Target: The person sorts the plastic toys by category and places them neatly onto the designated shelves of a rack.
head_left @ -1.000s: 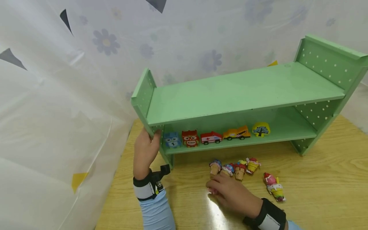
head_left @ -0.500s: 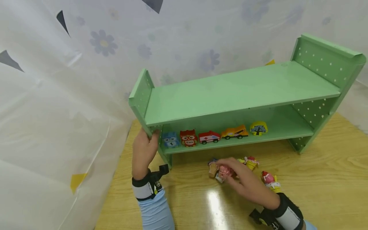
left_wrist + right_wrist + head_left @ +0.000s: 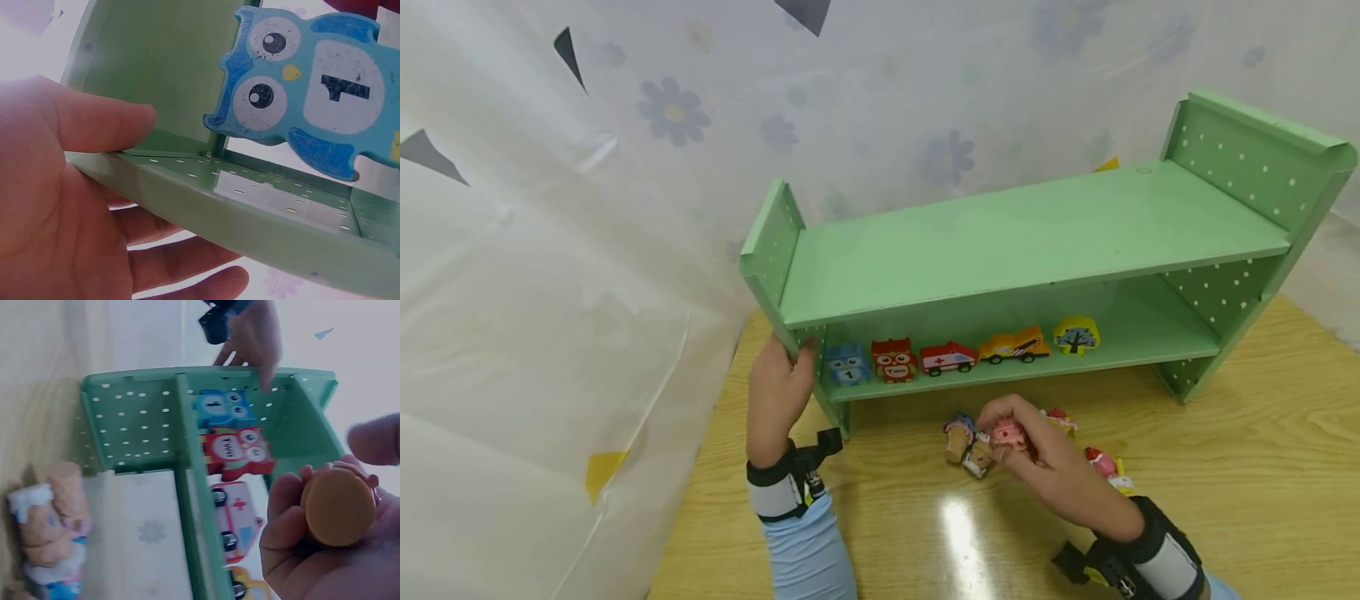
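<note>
My left hand (image 3: pixel 778 398) grips the left side panel (image 3: pixel 250 234) of a green two-tier shelf (image 3: pixel 1015 242), thumb on the inner side and fingers on the outer. Beside that thumb stands a blue owl block (image 3: pixel 312 87) marked 1. In front of the shelf, my right hand (image 3: pixel 1056 471) holds a pink ice-cream toy (image 3: pixel 1008 433) above the table. Its round brown base (image 3: pixel 340 507) faces the right wrist camera. Two ice-cream cone toys (image 3: pixel 957 442) lie just left of those fingers, and others lie partly hidden behind the hand.
Along the lower tier stand a red owl block (image 3: pixel 894 362), a red-and-white ambulance (image 3: pixel 948 358), an orange tow truck (image 3: pixel 1014 344) and a yellow tree block (image 3: pixel 1077 335). Another ice-cream toy (image 3: pixel 1102 462) lies right of the right hand. White flowered sheeting (image 3: pixel 880 108) hangs behind the wooden table (image 3: pixel 880 517).
My right hand has moved right and toward the shelf, carrying the pink ice-cream toy over the row of cones. The left hand has stayed on the side panel.
</note>
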A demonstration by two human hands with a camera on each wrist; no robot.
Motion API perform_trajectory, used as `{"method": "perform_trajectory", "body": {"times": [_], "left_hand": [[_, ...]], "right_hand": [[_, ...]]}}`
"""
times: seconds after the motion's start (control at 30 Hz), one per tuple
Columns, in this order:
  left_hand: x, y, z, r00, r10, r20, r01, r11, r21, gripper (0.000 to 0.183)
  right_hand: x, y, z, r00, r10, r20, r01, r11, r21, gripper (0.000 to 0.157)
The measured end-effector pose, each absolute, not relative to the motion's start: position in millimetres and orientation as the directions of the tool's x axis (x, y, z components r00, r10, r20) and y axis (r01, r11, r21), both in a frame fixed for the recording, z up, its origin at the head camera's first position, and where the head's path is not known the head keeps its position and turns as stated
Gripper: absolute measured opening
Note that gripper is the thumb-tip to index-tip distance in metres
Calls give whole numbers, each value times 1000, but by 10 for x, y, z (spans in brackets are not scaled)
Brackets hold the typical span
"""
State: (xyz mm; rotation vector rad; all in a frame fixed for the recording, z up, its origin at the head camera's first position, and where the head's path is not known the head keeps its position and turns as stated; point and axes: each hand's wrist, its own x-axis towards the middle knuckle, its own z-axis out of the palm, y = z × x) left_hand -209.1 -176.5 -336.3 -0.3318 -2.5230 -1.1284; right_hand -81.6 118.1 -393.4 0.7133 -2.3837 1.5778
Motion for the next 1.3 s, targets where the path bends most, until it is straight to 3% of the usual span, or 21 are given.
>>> {"method": "perform_trajectory", "body": {"times": [0.1,0.27,0.53,0.83,1.3], "left_hand": [[-2093,-1766,-3365,-910,63,410,349,651,674,20],[-2105,-1765,-3373,-911,62,407,345,656,671,21],[-2122,-1755,-3372,-913,67,402,344,654,674,27],[-2113,-1772,-3372,-913,47,406,332,663,671,26],[-2142,-1785,-3381,-904,44,425,339,680,651,27]], "right_hand": [[-845,1157,-3836,-832,-284,477,-553,357,-752,45],[-960,1092,-3522,-721,-322,614,-692,381,-613,50],[-1163,835,-2844,-626,-372,685,-774,400,-490,62],[-1575,442,-2431,-470,-460,753,-882,245,-401,55],[-1999,53,-2254,-456,-490,743,-890,269,-368,44]]}}
